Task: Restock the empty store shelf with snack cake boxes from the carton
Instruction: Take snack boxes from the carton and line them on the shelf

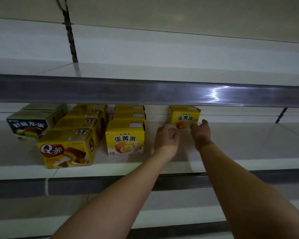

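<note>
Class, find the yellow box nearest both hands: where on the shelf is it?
In the head view, the yellow box sits far back, right of the yellow row, just beyond the left hand and right hand.

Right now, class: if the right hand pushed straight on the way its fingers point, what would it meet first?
The right hand points toward the shelf's back; it would first meet the lone yellow box, which its fingertips already seem to touch, though depth is unclear.
</note>
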`<state>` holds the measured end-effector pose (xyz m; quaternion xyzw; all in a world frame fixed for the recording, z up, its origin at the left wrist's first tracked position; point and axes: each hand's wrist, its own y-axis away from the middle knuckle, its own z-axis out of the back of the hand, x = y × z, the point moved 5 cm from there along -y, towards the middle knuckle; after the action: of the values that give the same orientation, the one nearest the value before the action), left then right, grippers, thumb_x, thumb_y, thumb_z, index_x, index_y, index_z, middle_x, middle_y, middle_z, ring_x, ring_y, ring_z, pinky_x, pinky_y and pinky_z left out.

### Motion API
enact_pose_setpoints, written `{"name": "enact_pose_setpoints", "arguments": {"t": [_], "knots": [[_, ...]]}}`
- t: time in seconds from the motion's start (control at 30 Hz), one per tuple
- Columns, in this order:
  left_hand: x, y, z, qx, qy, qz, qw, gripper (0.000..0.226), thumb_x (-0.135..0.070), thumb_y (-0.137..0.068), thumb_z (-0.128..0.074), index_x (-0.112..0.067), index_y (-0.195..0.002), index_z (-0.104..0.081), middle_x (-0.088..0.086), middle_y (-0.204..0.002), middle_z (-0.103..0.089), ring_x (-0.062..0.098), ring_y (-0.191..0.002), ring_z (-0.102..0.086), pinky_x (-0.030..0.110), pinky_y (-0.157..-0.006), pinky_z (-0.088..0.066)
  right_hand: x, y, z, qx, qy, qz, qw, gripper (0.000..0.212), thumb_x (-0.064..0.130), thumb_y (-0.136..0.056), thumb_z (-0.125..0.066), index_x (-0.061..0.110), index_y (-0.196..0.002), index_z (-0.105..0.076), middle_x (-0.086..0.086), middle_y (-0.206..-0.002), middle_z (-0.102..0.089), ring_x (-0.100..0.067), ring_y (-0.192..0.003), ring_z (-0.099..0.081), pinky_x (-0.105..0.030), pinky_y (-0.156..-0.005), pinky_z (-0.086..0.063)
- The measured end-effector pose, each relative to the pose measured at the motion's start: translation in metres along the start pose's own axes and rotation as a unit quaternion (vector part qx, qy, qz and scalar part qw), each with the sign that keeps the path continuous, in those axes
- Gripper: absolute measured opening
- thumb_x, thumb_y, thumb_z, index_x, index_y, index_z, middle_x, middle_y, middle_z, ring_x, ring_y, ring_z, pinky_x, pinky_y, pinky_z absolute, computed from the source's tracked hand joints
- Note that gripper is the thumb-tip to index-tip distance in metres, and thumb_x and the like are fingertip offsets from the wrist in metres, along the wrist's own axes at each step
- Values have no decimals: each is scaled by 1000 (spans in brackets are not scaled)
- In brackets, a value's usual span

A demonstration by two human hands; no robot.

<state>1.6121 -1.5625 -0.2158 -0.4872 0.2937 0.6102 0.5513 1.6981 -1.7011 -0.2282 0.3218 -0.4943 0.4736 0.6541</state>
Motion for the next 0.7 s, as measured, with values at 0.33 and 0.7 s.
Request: {"name": "enact_pose_setpoints", "arguments": {"t": [0.33, 0.7], "knots": [[17, -62, -31, 99, 121, 92, 983, 82, -21, -96, -55, -24, -153, 4, 4, -161, -10, 20, -146, -18, 37, -118, -19, 3, -54, -5, 95, -53, -25, 994, 78, -10, -89, -43, 11, -153, -5, -17, -137, -42, -31, -124, -46, -31, -90, -45], [31, -72, -30, -36, 181, 94, 978, 90, -22, -55, -77, -23, -136, -37, 5, -128, -52, 18, -110, -56, 32, -92, -50, 6, -29, -36, 112, -66, 36, 991, 20, -5, -84, -50, 14, -83, -55, -6, -83, -60, -21, -77, -55, -26, -57, -45]]}}
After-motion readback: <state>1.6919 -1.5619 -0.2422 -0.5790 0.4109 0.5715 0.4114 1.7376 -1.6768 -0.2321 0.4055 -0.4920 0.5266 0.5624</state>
